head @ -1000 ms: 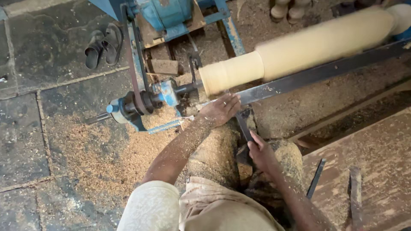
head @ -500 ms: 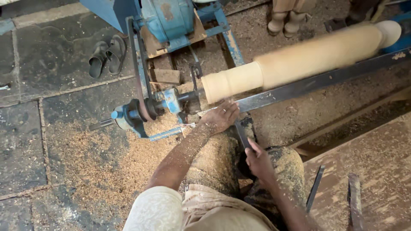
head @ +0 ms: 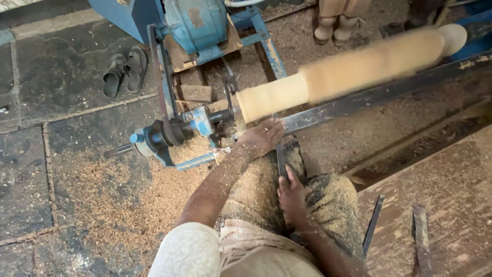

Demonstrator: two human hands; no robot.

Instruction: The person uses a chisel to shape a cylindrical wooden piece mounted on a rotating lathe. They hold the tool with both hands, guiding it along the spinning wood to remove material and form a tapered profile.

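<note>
The left hand lay palm down on the front end of a dark turning chisel, pressing it where it met the long metal tool rest, just below the thinner end of the pale wooden cylinder. The right hand sat lower, near the person's lap, its fingers clenched around the rear of the same chisel. The chisel ran from that grip up between the knees to the cylinder, its tip hidden under the left hand, so I could not tell whether it touched the wood. The cylinder was mounted level on a blue lathe, blurred along its thicker part. A blue motor stood behind, with a belt running down to the pulley. Sawdust covered the stone floor to the left, and 2 dark sandals lay well apart from the hands.
</note>
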